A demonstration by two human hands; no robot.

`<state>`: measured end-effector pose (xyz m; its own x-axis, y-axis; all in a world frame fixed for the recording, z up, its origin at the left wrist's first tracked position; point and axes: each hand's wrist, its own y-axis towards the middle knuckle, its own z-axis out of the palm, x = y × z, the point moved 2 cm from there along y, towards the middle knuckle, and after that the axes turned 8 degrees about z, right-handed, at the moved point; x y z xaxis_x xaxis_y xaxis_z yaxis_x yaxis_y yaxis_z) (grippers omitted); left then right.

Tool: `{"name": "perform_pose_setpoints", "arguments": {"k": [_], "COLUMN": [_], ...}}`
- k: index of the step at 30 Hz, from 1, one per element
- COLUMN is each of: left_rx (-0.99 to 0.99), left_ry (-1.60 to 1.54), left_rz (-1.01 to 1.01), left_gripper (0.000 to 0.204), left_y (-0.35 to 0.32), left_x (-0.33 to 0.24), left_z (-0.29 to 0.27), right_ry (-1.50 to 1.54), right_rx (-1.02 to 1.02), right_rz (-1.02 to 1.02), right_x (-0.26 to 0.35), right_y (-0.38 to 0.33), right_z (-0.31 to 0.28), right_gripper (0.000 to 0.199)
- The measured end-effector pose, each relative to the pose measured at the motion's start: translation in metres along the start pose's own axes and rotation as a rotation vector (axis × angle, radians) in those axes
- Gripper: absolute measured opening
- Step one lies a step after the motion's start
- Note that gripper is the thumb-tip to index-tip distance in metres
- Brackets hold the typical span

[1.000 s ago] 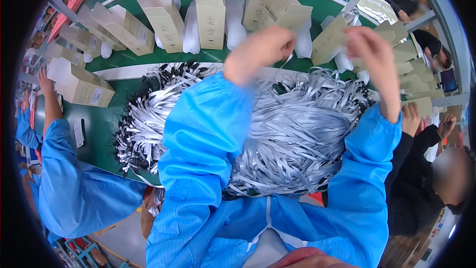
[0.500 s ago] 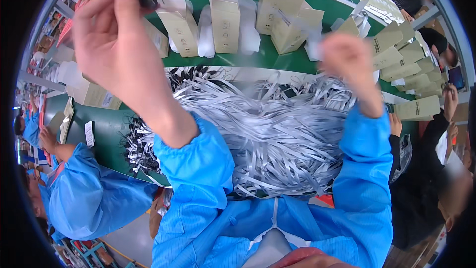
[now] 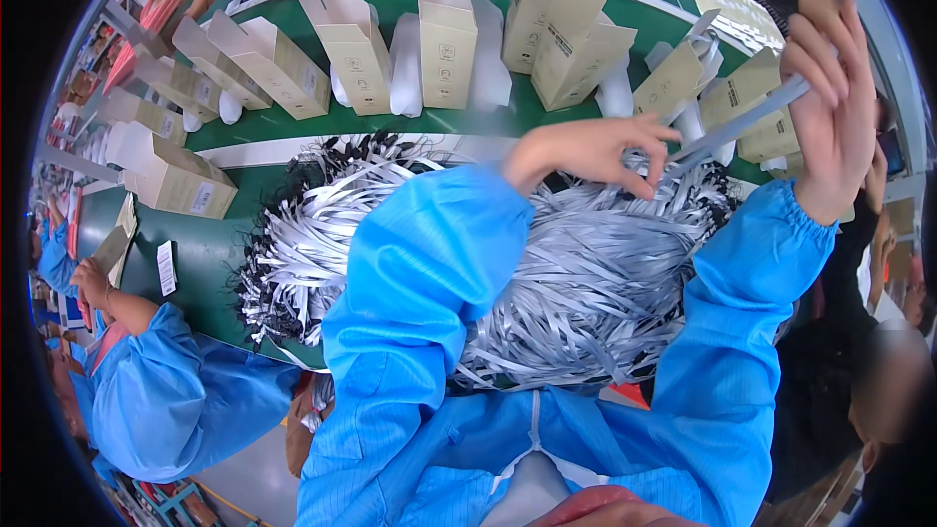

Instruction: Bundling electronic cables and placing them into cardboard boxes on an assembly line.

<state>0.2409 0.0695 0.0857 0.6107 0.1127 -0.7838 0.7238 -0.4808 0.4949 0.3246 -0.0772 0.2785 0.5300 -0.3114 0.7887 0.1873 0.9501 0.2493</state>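
Observation:
My right hand (image 3: pixel 828 88), raised at the right, grips the upper end of a flat grey lanyard (image 3: pixel 737 129). The strap runs straight down and left to my left hand (image 3: pixel 597 154). Thumb and forefinger of that hand are curled into a pinch at the strap's lower end, other fingers held out. Below both hands lies a large heap of grey-white lanyards (image 3: pixel 595 283), with black cord ends and clips bunched at its left and right. My left forearm crosses over the heap and hides part of it.
Open cream cartons (image 3: pixel 449 54) with white wrapped pieces (image 3: pixel 405 68) stand in a row along the far side of the green table (image 3: pixel 195 244). A co-worker in a blue smock (image 3: pixel 185 390) sits at the left. Another person in dark clothing (image 3: pixel 820 390) is at the right.
My left hand has moved from the upper left, where it held a lanyard up, down and right across the heap. My right hand has risen to the right and now grips a strap.

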Motion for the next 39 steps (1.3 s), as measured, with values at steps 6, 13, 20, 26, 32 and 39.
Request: {"name": "perform_pose_setpoints", "arguments": {"k": [6, 13, 20, 26, 32, 39], "left_rx": [-0.368, -0.656, -0.956, -0.941, -0.650, -0.364], "left_ry": [-0.348, -0.484, -0.356, -0.153, 0.263, 1.005], "left_rz": [-0.052, 0.065, -0.146, -0.270, -0.258, -0.581], "left_gripper": [0.020, 0.027, 0.041, 0.051, 0.026, 0.009], "left_y": [0.002, 0.013, -0.018, 0.002, -0.012, -0.074], "left_x": [-0.015, -0.079, -0.087, -0.051, -0.046, 0.001], "left_z": [-0.025, -0.029, -0.066, -0.035, -0.026, -0.009], "right_ry": [-1.478, -1.086, -0.740, -0.124, -0.008, -0.223], "right_rx": [-0.802, -0.235, -0.704, -0.750, -0.379, -0.505], "right_rz": [-0.247, 0.370, 0.010, -0.358, -0.518, -0.358], "right_x": [-0.007, -0.135, -0.146, -0.126, -0.062, -0.021], "right_y": [-0.036, -0.012, -0.004, 0.013, 0.013, 0.123], "right_z": [-0.036, -0.047, -0.043, -0.058, -0.093, -0.167], "right_gripper": [0.048, 0.057, 0.030, 0.029, 0.030, 0.008]}}
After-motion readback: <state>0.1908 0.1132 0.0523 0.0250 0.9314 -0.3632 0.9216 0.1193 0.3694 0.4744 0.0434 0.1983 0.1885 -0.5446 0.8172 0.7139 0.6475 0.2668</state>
